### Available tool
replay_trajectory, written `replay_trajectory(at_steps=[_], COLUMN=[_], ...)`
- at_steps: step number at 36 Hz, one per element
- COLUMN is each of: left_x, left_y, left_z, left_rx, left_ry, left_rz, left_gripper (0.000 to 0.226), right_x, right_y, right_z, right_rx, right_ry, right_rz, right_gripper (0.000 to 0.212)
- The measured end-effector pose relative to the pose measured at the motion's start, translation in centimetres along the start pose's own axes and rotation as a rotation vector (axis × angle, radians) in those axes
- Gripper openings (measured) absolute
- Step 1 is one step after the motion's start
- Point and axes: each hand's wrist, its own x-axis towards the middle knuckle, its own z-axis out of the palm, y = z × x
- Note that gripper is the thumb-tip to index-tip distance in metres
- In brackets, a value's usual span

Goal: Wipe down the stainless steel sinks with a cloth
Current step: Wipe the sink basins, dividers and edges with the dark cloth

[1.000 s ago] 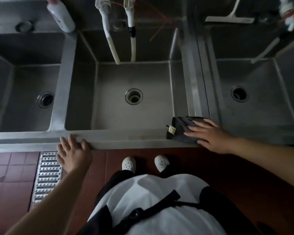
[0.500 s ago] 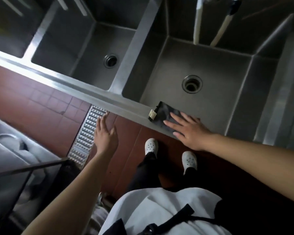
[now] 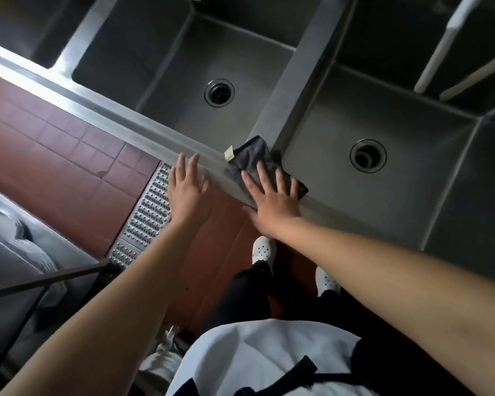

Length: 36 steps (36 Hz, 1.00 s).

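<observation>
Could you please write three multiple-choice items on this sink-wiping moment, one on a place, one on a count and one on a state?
1. Where does the dark cloth lie?
A. In a basin, over a drain
B. On the front rim of the sinks, where the divider meets it
C. On the floor grate

2. How many round drains show in the basins?
A. One
B. Two
C. Four

3. How does the right hand meet the cloth?
A. Flat, fingers spread, pressing on it
B. Bunched in a fist around it
C. Apart from it

Answers:
1 B: the cloth sits on the rim at the divider's near end.
2 B: one drain in the left basin, another drain in the right.
3 A: the straight fingers lie on top of the cloth.
</observation>
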Motion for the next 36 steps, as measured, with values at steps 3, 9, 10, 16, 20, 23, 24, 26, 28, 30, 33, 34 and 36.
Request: replay_trajectory(at_steps=[3, 9, 10, 16, 20, 23, 24, 26, 28, 30, 33, 34, 36], left_x=[0.2, -1.0, -1.1, -4.2, -8.1, -10.5, -11.3, -12.6, -13.8, -14.9, -16.9, -17.8, -19.9], left_y=[0.3, 4.7, 5.5, 9.5, 11.4, 13.1, 13.7, 15.0, 16.0, 17.0, 18.5, 19.1, 20.0], left_z=[0.4, 2.8, 3.2, 7.2, 9.4, 10.6, 10.9, 11.6, 12.2, 13.0, 14.4, 14.9, 16.0], left_rx=[0.020, -0.002, -0.007, 0.013, 0.065, 0.091, 0.105, 0.131, 0.157, 0.169, 0.160, 0.166, 0.197], left_ry=[-0.066, -0.147, -0.155, -0.266, -0.331, -0.397, -0.417, -0.444, -0.453, -0.441, -0.440, -0.450, -0.461], left_rz=[0.103, 0.337, 0.364, 0.613, 0.780, 0.825, 0.843, 0.880, 0.923, 0.963, 1.001, 1.009, 1.020], left_gripper=[0.051, 0.051, 0.052, 0.048, 0.045, 0.046, 0.046, 0.048, 0.047, 0.045, 0.043, 0.045, 0.050], right_x=[-0.7, -4.0, -4.7, -10.4, -15.2, -18.5, -19.5, -21.2, -22.6, -23.7, -25.9, -26.9, -29.1], right_y=[0.6, 3.0, 3.7, 9.4, 14.0, 16.4, 17.0, 18.2, 19.5, 20.8, 22.8, 23.4, 24.8], right_z=[-0.1, 0.2, 0.3, 0.7, 0.7, 0.9, 1.1, 1.6, 2.1, 2.5, 2.7, 2.5, 2.1], right_rx=[0.032, 0.038, 0.038, 0.029, 0.018, -0.051, -0.053, -0.009, 0.044, 0.053, -0.014, -0.042, -0.069], right_ry=[0.013, 0.092, 0.089, 0.049, -0.007, -0.015, -0.006, 0.000, -0.001, 0.012, 0.074, 0.105, 0.137], right_rz=[-0.015, 0.009, 0.008, 0.028, 0.069, 0.104, 0.116, 0.134, 0.133, 0.130, 0.150, 0.147, 0.136], right_gripper=[0.076, 0.064, 0.064, 0.066, 0.072, 0.079, 0.079, 0.084, 0.092, 0.094, 0.089, 0.083, 0.069])
